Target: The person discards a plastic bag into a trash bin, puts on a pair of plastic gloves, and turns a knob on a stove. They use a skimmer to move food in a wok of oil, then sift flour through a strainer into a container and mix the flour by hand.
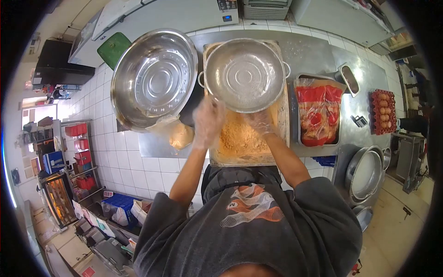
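Observation:
My left hand (208, 122), in a clear plastic glove, is smeared by motion over the left side of a tray (244, 160) of orange-yellow breading flour (242, 141). Beside the colander's lower edge, my right hand (260, 123), gloved too, lies low at the flour with its fingers stretched out, their tips partly hidden. A round metal colander (244, 74) with two loop handles rests across the far part of the tray. Left of my left hand sits a plastic bag (181, 136) with a pale yellowish powder showing.
A big steel basin (157, 81) stands at the left on the steel table (304, 46). To the right are a metal pan holding red-printed bags of raw meat (318, 113), a small loaf tin (349, 81) and an egg tray (383, 113). More steel bowls (367, 173) stand lower right.

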Available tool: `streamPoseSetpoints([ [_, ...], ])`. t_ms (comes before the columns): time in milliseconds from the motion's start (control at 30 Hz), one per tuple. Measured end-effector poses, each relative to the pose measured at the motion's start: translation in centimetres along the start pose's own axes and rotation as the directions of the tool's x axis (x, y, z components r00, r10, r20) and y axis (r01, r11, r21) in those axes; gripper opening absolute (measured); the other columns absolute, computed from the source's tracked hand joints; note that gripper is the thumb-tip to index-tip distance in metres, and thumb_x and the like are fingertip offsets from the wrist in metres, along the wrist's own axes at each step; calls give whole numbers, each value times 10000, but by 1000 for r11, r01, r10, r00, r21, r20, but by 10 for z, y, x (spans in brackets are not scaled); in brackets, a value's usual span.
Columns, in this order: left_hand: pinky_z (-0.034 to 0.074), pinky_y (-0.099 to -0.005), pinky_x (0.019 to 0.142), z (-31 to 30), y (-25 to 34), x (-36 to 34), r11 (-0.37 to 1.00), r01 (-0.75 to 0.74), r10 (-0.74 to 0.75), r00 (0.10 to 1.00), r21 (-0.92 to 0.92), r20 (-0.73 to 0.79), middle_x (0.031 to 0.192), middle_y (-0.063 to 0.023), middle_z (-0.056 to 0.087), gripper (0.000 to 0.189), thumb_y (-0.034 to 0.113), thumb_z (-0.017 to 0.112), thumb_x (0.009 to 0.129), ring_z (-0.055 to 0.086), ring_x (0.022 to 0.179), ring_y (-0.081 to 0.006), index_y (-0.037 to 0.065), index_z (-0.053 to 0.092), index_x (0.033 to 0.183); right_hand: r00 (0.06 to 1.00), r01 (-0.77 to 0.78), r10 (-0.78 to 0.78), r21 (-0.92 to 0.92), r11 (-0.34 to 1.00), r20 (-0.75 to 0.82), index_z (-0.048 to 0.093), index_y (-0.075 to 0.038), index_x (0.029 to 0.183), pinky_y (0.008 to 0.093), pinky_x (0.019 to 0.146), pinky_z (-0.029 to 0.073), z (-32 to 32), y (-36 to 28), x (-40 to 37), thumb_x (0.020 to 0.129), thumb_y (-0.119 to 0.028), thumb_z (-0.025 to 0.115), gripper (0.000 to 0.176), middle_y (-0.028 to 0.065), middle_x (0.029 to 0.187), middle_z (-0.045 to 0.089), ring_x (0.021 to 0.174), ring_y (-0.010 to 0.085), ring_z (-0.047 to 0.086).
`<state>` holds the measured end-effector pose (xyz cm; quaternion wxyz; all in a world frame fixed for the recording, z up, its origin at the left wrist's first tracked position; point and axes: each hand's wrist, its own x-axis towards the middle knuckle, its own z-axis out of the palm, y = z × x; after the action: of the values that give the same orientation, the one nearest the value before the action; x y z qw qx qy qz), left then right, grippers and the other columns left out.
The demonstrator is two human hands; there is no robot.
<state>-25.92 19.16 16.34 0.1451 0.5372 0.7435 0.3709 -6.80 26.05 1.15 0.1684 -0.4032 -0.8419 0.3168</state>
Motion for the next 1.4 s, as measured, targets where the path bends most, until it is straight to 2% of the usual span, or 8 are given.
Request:
streamPoseSetpoints([
  [167,506,-445,654,19,-3,-69,992,-98,119,945,-82,305,794,-184,648,172,182,603,903,645,710,-370,61,622,1024,962,248,-269,270,931,45,563,-53,1307,458,1065,383,68,24,-34,890,-304,621,489,178,1334,548,1236,355,507],
  [267,518,-461,710,39,-16,-79,977,-154,72,893,151,444,875,-209,650,251,258,544,935,647,796,-373,44,620,1039,675,565,-690,-785,256,261,582,-42,1273,485,996,424,118,62,-63,884,-320,617,479,202,1257,577,1147,368,553],
  [367,514,-470,802,71,-38,-68,884,-268,72,888,384,455,1027,-236,624,382,352,479,960,617,953,-374,16,604,1091,807,-118,160,-109,987,569,614,-27,1194,491,940,449,-42,-69,-38,891,-364,586,455,205,1189,588,1098,354,570],
  [467,483,-472,900,104,-57,-73,786,-269,68,933,557,355,1160,-255,576,511,441,460,952,563,1106,-370,-15,578,1153,969,-240,246,-214,947,2,657,-14,1060,466,921,461,-26,-33,-61,888,-387,551,425,231,1094,622,1080,349,585],
  [667,439,-463,1001,97,-28,-58,802,183,-515,695,569,502,1254,-304,551,745,602,501,892,532,1214,-401,-51,541,1248,888,-426,445,-160,891,116,662,-9,1105,449,969,436,0,-20,-70,903,-512,477,573,263,1150,622,1106,360,583],
  [1100,393,-385,1010,128,-57,-89,682,704,-498,245,201,832,1343,-243,536,858,643,527,851,525,1220,-321,-54,490,1348,334,-856,731,517,-29,595,305,-41,1495,466,1118,281,-16,-41,-80,855,-619,558,899,194,1561,260,1405,373,287],
  [1333,424,-348,1024,75,-57,-89,966,184,32,608,-181,793,1321,-156,562,521,320,635,873,519,1241,-282,19,547,1289,364,-767,480,549,-332,798,426,-48,1400,469,1001,439,-34,-45,-68,841,-547,636,779,186,1400,467,1256,313,492],
  [1400,448,-369,1016,43,-26,-84,745,589,-147,603,-313,784,1287,-132,586,442,238,630,877,550,1207,-264,44,561,1268,450,-705,405,595,-386,796,498,-52,1331,457,937,502,-38,-50,-65,862,-512,624,668,178,1295,565,1155,294,586],
])
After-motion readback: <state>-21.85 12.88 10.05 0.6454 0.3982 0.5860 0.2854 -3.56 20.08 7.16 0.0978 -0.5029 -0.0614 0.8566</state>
